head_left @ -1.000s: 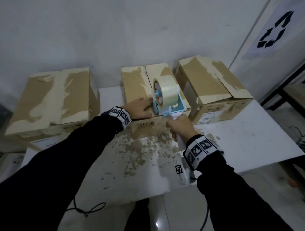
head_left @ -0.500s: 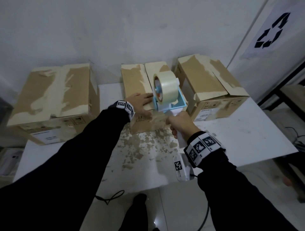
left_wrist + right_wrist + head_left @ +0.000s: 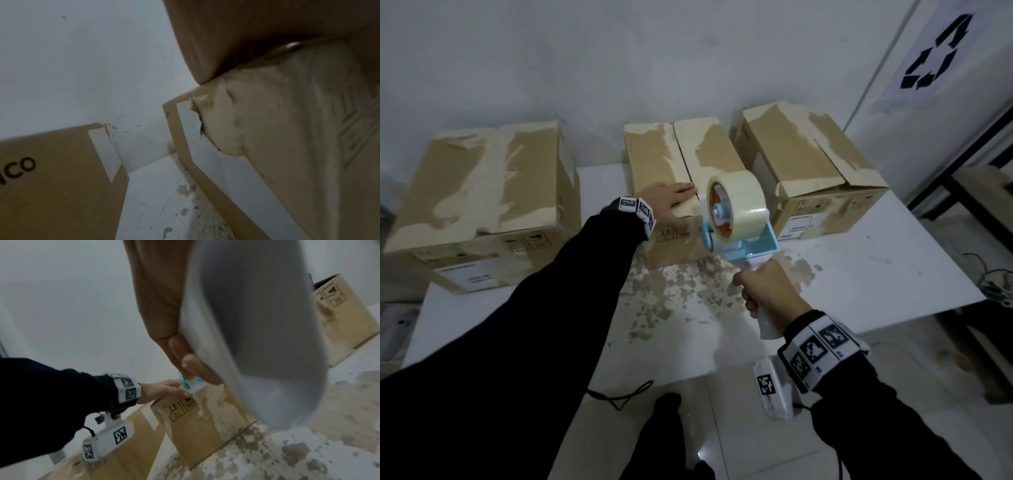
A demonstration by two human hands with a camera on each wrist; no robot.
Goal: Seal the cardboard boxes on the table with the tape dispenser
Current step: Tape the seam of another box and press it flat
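Dispenser (image 3: 736, 222) head blurred behind handle (image 3: 257, 337) in right wrist view; middle box (image 3: 681, 161) front partly hidden.

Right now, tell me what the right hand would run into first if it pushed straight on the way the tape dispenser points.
Likely the middle box: the right hand aims the tape dispenser at its near top edge, beside the left hand. Depth is unclear in the head view.

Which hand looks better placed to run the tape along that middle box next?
Right. The right hand already grips the tape dispenser at the middle box's front edge; the left hand lies flat on its top.
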